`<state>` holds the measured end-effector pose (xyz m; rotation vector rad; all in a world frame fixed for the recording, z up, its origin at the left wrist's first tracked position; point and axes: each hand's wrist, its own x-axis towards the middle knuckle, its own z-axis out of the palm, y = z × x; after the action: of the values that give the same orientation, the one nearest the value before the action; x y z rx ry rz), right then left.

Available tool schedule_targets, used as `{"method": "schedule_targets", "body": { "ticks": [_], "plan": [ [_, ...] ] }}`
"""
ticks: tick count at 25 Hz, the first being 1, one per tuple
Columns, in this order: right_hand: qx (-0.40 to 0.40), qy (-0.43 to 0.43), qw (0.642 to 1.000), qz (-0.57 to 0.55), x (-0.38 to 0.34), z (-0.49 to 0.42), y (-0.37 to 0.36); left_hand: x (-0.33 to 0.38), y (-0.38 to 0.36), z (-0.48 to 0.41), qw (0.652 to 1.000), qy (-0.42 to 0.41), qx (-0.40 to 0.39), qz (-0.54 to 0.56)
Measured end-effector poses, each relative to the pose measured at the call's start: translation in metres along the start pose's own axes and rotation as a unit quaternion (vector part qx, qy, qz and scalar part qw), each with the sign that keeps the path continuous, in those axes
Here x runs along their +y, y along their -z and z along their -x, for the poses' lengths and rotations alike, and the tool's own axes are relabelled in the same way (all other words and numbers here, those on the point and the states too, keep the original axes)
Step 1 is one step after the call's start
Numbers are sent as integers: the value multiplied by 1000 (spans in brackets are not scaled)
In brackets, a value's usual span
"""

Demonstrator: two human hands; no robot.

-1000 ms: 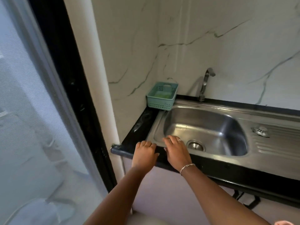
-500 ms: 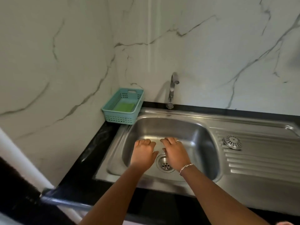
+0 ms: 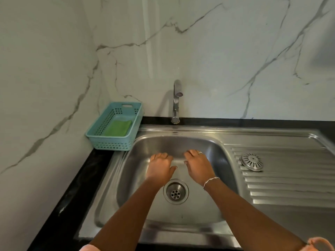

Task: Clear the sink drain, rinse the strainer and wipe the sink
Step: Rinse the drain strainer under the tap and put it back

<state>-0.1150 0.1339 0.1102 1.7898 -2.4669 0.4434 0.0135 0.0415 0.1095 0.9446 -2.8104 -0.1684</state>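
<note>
text: none readable | labels: none | brands: none legible on the faucet [image 3: 176, 100], the sink [image 3: 181, 134] or the far-left basket [image 3: 116, 142] | numbers: none | signs: none

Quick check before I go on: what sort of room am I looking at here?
Most likely a small home kitchen or kitchenette. A stainless steel sink with a ribbed drainboard sits in a black counter, a tap stands against a marble-look wall, and a teal basket holds a green cloth.
</note>
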Motion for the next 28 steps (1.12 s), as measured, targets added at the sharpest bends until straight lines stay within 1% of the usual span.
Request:
{"method": "schedule_targets", "body": {
  "ticks": [6,10,13,16,19,24,26,28],
  "plan": [
    [-17,-29,999,8,24,-43,-4,-15,-3,-61,1000,-1,-3,28],
    [-35,-45,998,11,36,-54,-16,-25,-4,-99,999,13,4,44],
    [-31,-50,998,10,47,-63,-24,-31,-2,-134,998,22,12,52],
    [-33,-54,998,-4,54,-70,-31,-36,2,-165,996,46,29,74],
    [-51,-73,996,-6,63,-75,-31,-32,-3,-182,993,48,38,105],
    [-84,-117,990,-7,87,-65,-9,-17,-38,-169,993,23,-21,110],
    [-114,-135,984,-30,103,-55,8,-6,-48,-158,988,23,-58,143],
    [-122,-166,977,-62,122,-38,27,18,-55,-146,976,8,-97,196]
  ]
}}
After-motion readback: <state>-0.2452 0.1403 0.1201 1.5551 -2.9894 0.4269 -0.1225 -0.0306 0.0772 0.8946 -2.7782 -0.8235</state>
